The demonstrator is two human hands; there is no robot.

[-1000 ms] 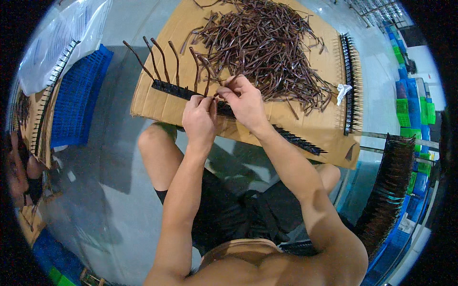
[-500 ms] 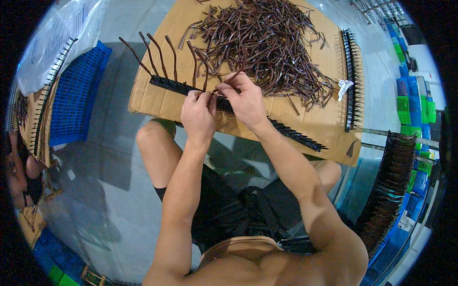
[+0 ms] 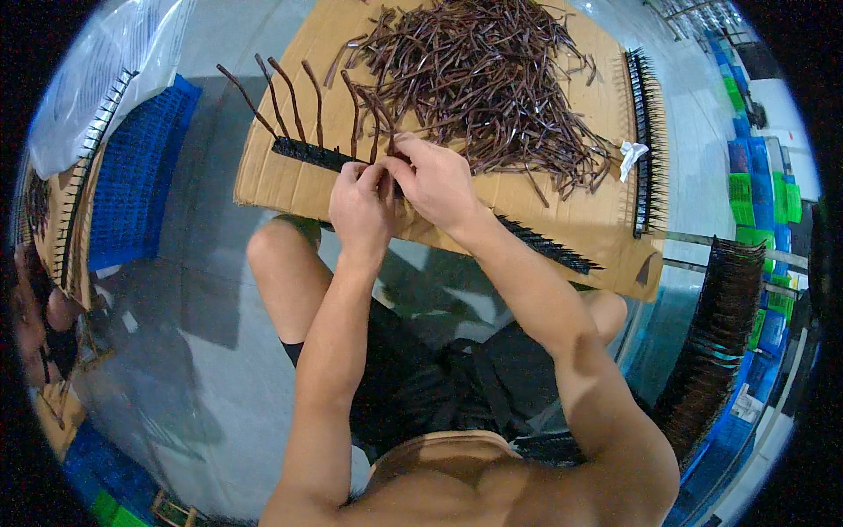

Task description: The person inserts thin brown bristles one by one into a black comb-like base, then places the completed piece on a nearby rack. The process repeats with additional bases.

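Head view: black toothed strip point(image 3: 307, 155), upper left of centre, bearing slim, slightly bent, dark-brown sticks point(image 3: 295, 105). Right hand point(image 3: 435, 180) pinching one; left hand point(image 3: 358, 209) at strip, grip hidden, can't tell.

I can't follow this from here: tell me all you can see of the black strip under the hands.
The black strip looks like plastic, long and narrow, apparently one piece. It lies slantwise on the cardboard toward its near edge, left end farther from the person. Several thin brown sticks rise from its left part; the right part bristles with short black spikes. The left hand and right hand hide its middle, so whether they touch it cannot be told.
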